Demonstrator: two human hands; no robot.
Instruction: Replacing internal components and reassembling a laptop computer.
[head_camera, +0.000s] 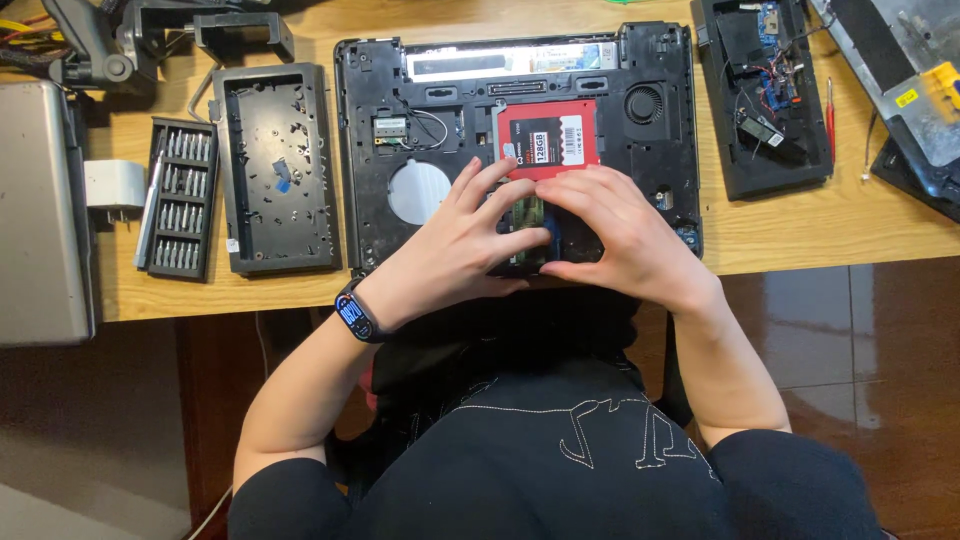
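An opened black laptop base (660, 60) lies bottom-up on the wooden table (800, 225), with a red solid-state drive (548, 140) seated in its bay. My left hand (455, 245), a dark watch on its wrist, and my right hand (620, 235) rest together over the near part of the base, just below the drive. Their fingers press on a green memory module (527, 210) that shows only partly between them. Whether either hand actually grips it I cannot tell.
A black bottom cover (275, 170) lies left of the laptop, beside a tray of screwdriver bits (182, 198) and a silver screwdriver (150, 205). A grey laptop (40, 210) and white charger (112, 185) sit far left. Another opened chassis (760, 95) lies right.
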